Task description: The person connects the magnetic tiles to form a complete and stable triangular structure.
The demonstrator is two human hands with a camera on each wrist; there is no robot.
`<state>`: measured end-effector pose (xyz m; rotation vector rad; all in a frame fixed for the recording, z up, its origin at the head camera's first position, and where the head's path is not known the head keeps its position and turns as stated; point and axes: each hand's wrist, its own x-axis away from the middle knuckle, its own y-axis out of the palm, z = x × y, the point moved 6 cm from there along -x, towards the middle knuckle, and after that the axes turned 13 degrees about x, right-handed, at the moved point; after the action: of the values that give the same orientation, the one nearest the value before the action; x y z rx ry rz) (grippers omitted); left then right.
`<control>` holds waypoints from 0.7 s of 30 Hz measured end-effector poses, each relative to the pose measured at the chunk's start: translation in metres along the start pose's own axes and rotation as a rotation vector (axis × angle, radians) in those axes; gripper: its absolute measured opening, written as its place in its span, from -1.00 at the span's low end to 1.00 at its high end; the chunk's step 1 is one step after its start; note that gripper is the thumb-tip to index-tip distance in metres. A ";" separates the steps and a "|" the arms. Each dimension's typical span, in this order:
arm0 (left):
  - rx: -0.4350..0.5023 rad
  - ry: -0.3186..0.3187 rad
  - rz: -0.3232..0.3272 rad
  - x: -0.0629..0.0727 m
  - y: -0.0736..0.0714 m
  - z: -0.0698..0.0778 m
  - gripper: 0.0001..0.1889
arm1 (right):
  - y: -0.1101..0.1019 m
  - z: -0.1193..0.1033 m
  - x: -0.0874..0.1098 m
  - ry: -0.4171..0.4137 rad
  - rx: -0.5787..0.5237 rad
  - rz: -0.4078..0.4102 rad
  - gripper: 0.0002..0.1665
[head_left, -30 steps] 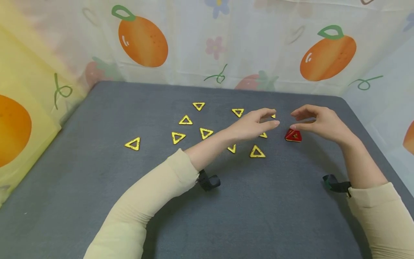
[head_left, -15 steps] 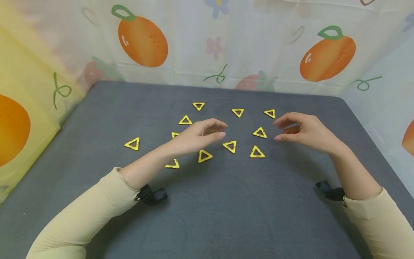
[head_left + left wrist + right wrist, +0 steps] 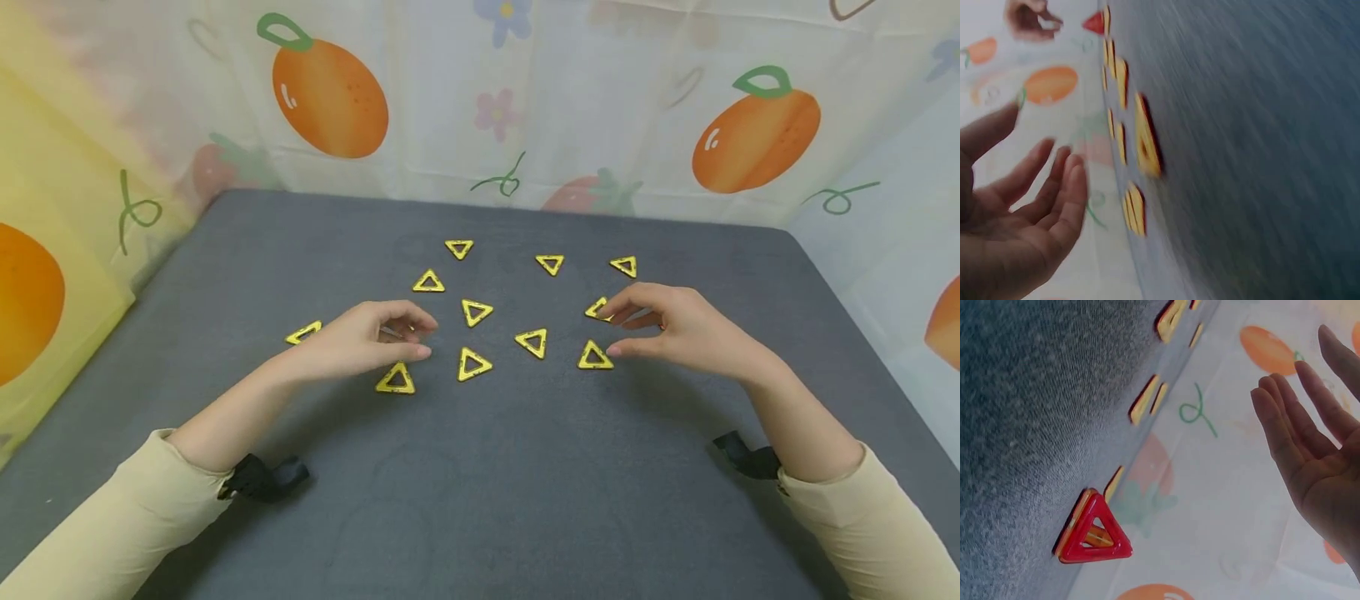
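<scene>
My left hand (image 3: 367,342) hovers over the left part of the grey table, fingers loosely bent and holding nothing. Just below its thumb lies a yellow hollow triangle tile (image 3: 393,389); another tile is partly hidden behind the hand's wrist side. Over the right part hangs my right hand (image 3: 675,329), also holding nothing. Its fingertips overlap a far yellow tile, and its thumb tip is near a closer yellow tile (image 3: 595,365). A small red pyramid of triangle tiles (image 3: 1075,552) stands upright in the right wrist view; in the head view the right hand hides it.
Several more yellow triangle tiles lie flat and spread across the middle and back of the grey table (image 3: 480,483). A fruit-print curtain (image 3: 450,100) encloses the back and sides. Black straps (image 3: 262,479) hang from both wrists.
My left hand has swept left, away from the right-hand tiles, uncovering several of them. My right hand has drifted left and nearer, and now covers the red pyramid in the head view.
</scene>
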<state>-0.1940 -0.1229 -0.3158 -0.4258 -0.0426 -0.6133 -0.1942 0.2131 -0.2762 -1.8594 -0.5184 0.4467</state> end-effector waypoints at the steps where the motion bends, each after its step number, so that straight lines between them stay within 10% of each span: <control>1: -0.012 -0.012 -0.011 0.002 -0.003 -0.005 -0.57 | 0.001 -0.001 0.000 -0.005 0.000 -0.002 -0.56; 11: -0.050 -0.078 -0.127 0.007 -0.018 -0.040 -0.51 | 0.012 0.002 -0.001 0.000 -0.011 -0.038 -0.55; 21: -0.082 -0.076 -0.141 0.006 -0.016 -0.045 -0.48 | 0.009 0.021 -0.006 0.093 -0.012 -0.050 -0.53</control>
<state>-0.2020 -0.1564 -0.3500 -0.5290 -0.1213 -0.7391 -0.2093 0.2234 -0.2908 -1.8647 -0.5046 0.3223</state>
